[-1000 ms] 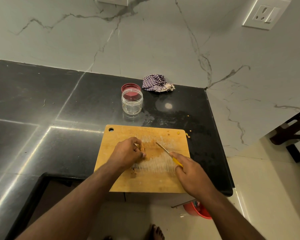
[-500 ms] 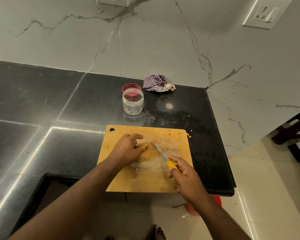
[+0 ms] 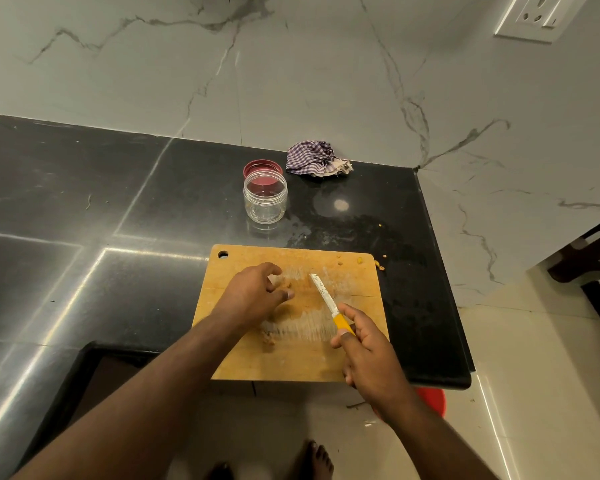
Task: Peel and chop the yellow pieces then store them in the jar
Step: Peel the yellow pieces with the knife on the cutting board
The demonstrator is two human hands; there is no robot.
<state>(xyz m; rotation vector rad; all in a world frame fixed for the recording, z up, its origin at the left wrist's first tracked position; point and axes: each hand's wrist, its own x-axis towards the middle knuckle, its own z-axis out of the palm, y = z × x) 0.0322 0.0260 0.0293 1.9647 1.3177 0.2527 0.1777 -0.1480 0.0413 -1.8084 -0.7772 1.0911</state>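
Note:
A wooden cutting board [image 3: 347, 362] lies at the counter's front edge. My left hand [image 3: 253, 294] rests on it with curled fingers over small yellow-brown chopped pieces [image 3: 284, 283]; whether it grips any is hidden. My right hand [image 3: 364, 348] holds a small knife [image 3: 324, 296] by its yellow handle, the blade pointing up-left over the board, just right of the left hand. More scraps [image 3: 268, 339] lie near the left wrist. A clear empty jar [image 3: 265, 199] stands behind the board, its red lid [image 3: 260, 166] just beyond it.
A checked cloth [image 3: 314, 157] is bunched against the marble wall. A few yellow bits [image 3: 380, 266] lie off the board's right corner on the black counter [image 3: 84, 271]. A red container [image 3: 432, 400] sits on the floor under the counter edge. My bare foot [image 3: 314, 459] shows below.
The knife has swung left toward the board's centre and now points more upright. My left hand has shifted slightly up the board, fingers curling over the pieces.

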